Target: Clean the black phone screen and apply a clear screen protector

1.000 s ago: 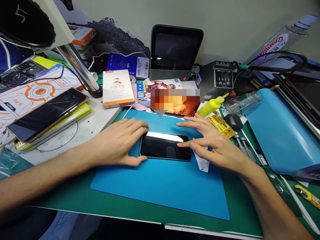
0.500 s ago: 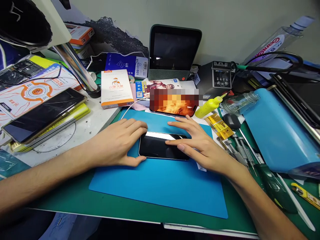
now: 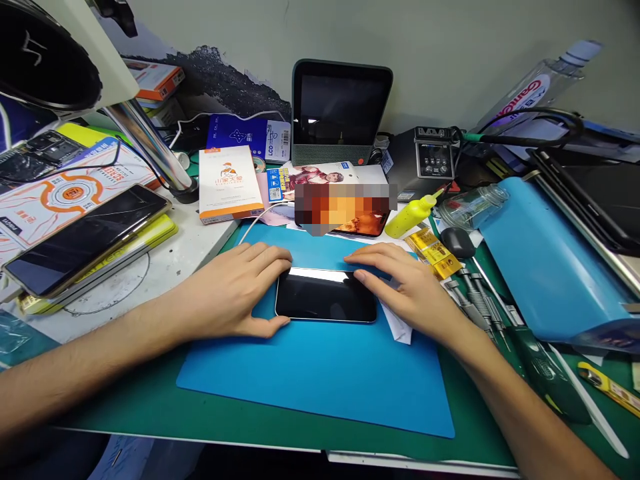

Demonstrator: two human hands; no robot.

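A smartphone [image 3: 325, 303] with a dark screen lies flat and sideways on the blue mat [image 3: 320, 373]. My left hand [image 3: 245, 290] holds its left end, thumb at the near corner and fingers at the far corner. Over the phone's far right corner is my right hand [image 3: 405, 283], fingers stretched out and thumb apart from them. Its thumb tip is at the phone's far edge; whether it touches cannot be made out. A folded white paper [image 3: 400, 330] lies partly under the right hand.
Behind the mat lies another phone [image 3: 370, 223] with a lit fiery picture. A yellow bottle [image 3: 411, 215], screwdrivers [image 3: 483, 300] and a green-handled tool [image 3: 547, 373] lie right. A white-orange box [image 3: 231, 183], a stacked phone [image 3: 90, 237] and a lamp post [image 3: 150, 147] stand left.
My right hand has drawn back from the screen toward the far right corner, uncovering the phone's right end. My left hand keeps its hold. The whole view has shifted slightly.
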